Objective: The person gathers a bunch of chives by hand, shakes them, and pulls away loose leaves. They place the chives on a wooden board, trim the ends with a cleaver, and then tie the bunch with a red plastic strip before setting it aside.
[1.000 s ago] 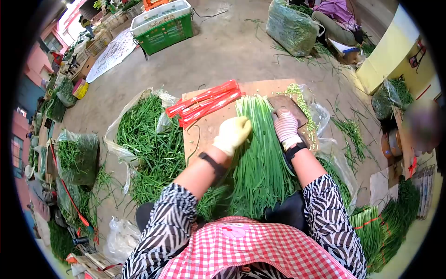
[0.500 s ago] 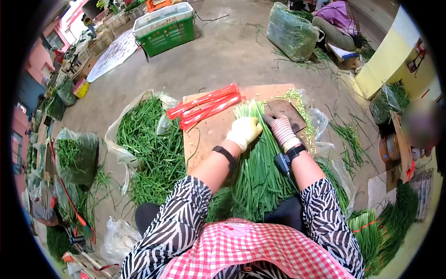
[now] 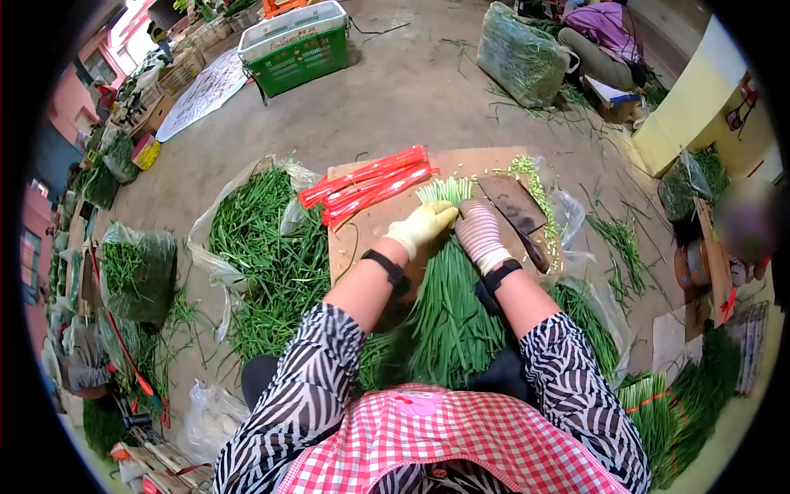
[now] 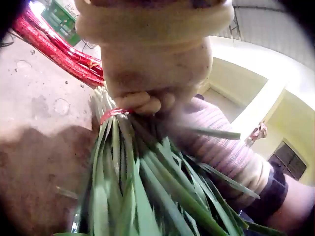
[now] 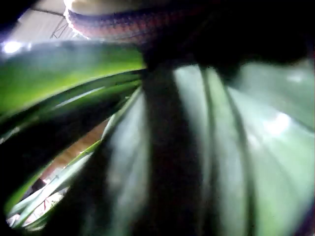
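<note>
A bundle of garlic chives [image 3: 457, 305] lies over the wooden board [image 3: 370, 235] towards my lap, pale cut ends pointing away. A narrow red tie [image 4: 114, 113] circles it just below those ends, drawing the stalks together. My left hand [image 3: 428, 224], in a cream glove, pinches the tie at the bundle, its fingers [image 4: 142, 103] curled tightly in the left wrist view. My right hand [image 3: 481, 235], in a striped glove, grips the bundle's right side, close against the left; its fingertips are hidden. Leaves [image 5: 211, 147] fill the right wrist view.
Red plastic strips [image 3: 370, 185] lie on the board's far left. A cleaver [image 3: 517, 206] rests at the right, beside chopped stalk bits [image 3: 539, 185]. An open bag of loose greens [image 3: 267, 239] stands left; tied bundles [image 3: 650, 403] are at lower right. A green crate [image 3: 296, 53] stands beyond.
Both hands have come together near the pale ends. The bundle has been gathered from a wide spread into a narrow neck. My right hand has moved left, uncovering the cleaver's handle.
</note>
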A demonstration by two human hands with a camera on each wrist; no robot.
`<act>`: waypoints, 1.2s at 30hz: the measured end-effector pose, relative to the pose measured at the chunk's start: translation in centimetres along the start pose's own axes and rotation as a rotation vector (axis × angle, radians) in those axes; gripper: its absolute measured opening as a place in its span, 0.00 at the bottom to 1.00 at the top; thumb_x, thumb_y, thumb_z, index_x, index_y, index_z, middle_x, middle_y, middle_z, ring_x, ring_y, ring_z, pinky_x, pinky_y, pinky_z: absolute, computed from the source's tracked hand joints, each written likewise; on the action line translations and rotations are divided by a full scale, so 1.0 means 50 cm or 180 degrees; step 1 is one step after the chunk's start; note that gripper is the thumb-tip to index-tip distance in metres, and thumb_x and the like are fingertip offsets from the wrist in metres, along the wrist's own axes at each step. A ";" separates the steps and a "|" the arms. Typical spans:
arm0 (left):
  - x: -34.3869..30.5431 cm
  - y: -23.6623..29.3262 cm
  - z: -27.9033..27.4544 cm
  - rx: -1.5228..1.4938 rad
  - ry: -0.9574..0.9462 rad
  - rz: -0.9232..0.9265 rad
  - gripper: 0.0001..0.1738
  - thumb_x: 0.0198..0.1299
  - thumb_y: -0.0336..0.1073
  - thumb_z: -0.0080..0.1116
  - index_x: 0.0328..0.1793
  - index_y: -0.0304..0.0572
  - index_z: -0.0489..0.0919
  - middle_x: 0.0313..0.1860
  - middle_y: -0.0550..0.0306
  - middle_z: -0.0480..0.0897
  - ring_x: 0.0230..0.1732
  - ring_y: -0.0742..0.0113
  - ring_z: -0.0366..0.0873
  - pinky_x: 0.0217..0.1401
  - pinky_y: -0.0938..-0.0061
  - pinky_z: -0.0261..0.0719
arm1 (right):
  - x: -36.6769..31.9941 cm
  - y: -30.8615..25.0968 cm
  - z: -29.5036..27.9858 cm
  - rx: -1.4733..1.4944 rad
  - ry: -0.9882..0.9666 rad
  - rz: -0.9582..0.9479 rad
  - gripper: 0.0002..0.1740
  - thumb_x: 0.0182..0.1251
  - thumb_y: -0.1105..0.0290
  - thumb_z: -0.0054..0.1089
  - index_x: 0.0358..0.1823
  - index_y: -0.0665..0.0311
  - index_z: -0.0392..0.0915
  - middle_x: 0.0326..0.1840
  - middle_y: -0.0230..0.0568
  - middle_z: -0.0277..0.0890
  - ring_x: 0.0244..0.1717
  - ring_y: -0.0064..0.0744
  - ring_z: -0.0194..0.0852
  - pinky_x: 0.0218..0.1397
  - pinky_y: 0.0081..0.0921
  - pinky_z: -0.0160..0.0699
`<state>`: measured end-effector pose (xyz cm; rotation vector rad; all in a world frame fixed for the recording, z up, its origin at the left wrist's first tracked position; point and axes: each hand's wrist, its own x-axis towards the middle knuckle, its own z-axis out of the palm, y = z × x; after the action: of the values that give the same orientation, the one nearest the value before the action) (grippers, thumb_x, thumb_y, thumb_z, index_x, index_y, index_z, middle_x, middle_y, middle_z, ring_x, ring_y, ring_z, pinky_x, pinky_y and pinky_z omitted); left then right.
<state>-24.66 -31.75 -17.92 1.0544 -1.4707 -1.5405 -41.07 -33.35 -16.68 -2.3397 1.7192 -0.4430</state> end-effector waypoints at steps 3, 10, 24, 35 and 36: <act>0.020 0.008 -0.006 0.0361 -0.0115 -0.0326 0.15 0.75 0.45 0.51 0.40 0.46 0.82 0.28 0.67 0.78 0.29 0.74 0.72 0.35 0.76 0.71 | 0.000 0.023 -0.021 0.1103 -0.0009 0.0246 0.16 0.68 0.60 0.61 0.44 0.64 0.88 0.43 0.60 0.86 0.50 0.58 0.85 0.56 0.45 0.82; 0.049 0.054 -0.008 0.1526 -0.0408 -0.0910 0.18 0.71 0.47 0.49 0.41 0.43 0.84 0.29 0.62 0.80 0.31 0.69 0.74 0.36 0.72 0.74 | 0.028 0.090 -0.036 0.2242 -0.0922 0.0216 0.19 0.73 0.60 0.59 0.53 0.66 0.87 0.43 0.52 0.89 0.46 0.41 0.86 0.57 0.35 0.80; 0.056 0.070 -0.009 0.0504 -0.0229 -0.1563 0.44 0.73 0.76 0.39 0.55 0.41 0.83 0.31 0.53 0.81 0.27 0.57 0.78 0.32 0.66 0.76 | 0.006 0.019 -0.081 0.1597 -0.0695 0.0384 0.22 0.63 0.59 0.59 0.51 0.67 0.86 0.48 0.61 0.86 0.54 0.57 0.85 0.62 0.42 0.81; 0.069 0.098 0.007 0.0187 -0.0160 -0.1777 0.22 0.72 0.55 0.61 0.41 0.41 0.84 0.24 0.56 0.80 0.23 0.63 0.78 0.27 0.66 0.77 | 0.003 0.037 -0.068 0.1815 -0.0573 0.0354 0.19 0.66 0.64 0.56 0.53 0.64 0.87 0.49 0.58 0.87 0.53 0.52 0.86 0.62 0.39 0.81; 0.074 0.094 0.003 0.0156 -0.0176 -0.1834 0.20 0.71 0.53 0.62 0.39 0.42 0.85 0.24 0.57 0.80 0.23 0.63 0.78 0.27 0.67 0.77 | 0.005 0.040 -0.062 0.1794 -0.0567 0.0353 0.20 0.66 0.64 0.56 0.54 0.63 0.87 0.49 0.57 0.87 0.53 0.51 0.86 0.63 0.38 0.81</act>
<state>-26.33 -35.39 -13.50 1.5707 -1.3071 -1.9401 -43.89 -34.14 -14.43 -1.8156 1.4037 -0.5879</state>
